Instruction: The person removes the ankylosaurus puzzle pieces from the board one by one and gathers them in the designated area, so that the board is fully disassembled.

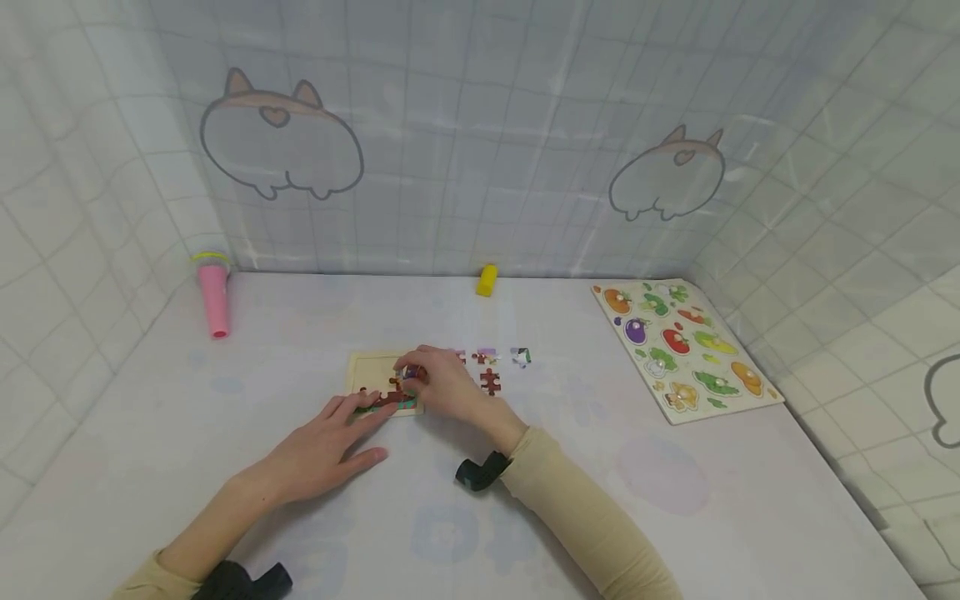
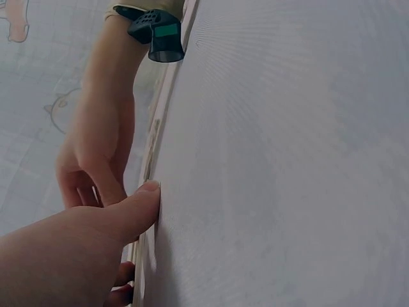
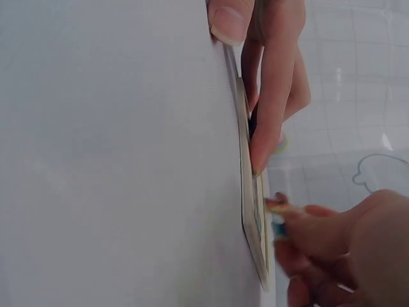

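Puzzle piece (image 3: pixel 277 206), small and multicoloured, sits between thumb and fingers of the right hand (image 1: pixel 453 385); we note a firm pinch. In the right-wrist view the piece shows at the fingertips, just by the wooden tray (image 1: pixel 372 371), but we cannot tell whether it touches. The tray lies flat on the counter (image 1: pixel 570 417), under the right hand's fingers and in front of the left hand (image 1: pixel 322 450). That left hand has its fingers outstretched, tips resting at the tray's lower left, thumb spread apart. Joined pieces (image 1: pixel 395 399), brownish red with green, run along the tray's near side. Loose pieces (image 1: pixel 490 382) lie just right of the right hand, one partly hidden behind it. Further out we log a yellow block (image 1: pixel 487 281), a pink toy microphone (image 1: pixel 216 302) and, at right, a vegetable board (image 1: pixel 738 402).
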The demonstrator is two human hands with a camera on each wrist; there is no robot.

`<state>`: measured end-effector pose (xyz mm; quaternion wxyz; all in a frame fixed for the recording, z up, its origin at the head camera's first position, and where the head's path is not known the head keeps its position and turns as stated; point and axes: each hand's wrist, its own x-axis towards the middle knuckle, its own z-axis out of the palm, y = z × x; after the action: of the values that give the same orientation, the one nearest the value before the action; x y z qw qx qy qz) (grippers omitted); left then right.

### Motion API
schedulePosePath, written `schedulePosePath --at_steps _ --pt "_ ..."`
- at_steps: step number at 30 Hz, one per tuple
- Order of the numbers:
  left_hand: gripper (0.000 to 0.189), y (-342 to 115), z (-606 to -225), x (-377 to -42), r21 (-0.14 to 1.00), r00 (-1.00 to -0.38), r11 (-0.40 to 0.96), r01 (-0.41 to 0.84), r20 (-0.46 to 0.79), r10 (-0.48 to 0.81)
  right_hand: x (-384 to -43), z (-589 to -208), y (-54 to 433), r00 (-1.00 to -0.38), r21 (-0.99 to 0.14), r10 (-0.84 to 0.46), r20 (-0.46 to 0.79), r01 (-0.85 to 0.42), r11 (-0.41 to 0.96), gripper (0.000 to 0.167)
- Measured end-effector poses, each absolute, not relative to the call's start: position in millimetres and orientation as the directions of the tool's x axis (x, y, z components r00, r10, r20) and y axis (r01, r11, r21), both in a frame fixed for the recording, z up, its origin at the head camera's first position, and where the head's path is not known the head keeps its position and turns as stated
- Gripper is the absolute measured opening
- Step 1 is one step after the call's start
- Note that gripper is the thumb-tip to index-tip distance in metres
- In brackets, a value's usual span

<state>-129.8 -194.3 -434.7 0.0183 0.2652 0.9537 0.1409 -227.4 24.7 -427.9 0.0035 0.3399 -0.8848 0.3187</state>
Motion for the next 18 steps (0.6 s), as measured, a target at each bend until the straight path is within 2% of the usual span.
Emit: schedulePosePath --at_steps 5,10,18 --pt "0.063 -194 -435 -128 0.297 -0.858 0.814 0.499 0.036 0.513 -226 -419 38 -0.794 -0.652 -0.559 0.239 -0.558 0.513 0.022" --pt "0.061 -196 -436 -129 0.281 -0.85 0.807 0.52 0.073 0.522 -227 -411 72 -0.812 -0.71 -0.531 0.244 -0.522 0.472 0.021" --pt "0.062 -196 -437 -131 0.277 -0.848 0.806 0.524 0.077 0.525 -228 -409 143 -0.896 -0.726 -0.396 0.202 -0.408 0.553 0.028"
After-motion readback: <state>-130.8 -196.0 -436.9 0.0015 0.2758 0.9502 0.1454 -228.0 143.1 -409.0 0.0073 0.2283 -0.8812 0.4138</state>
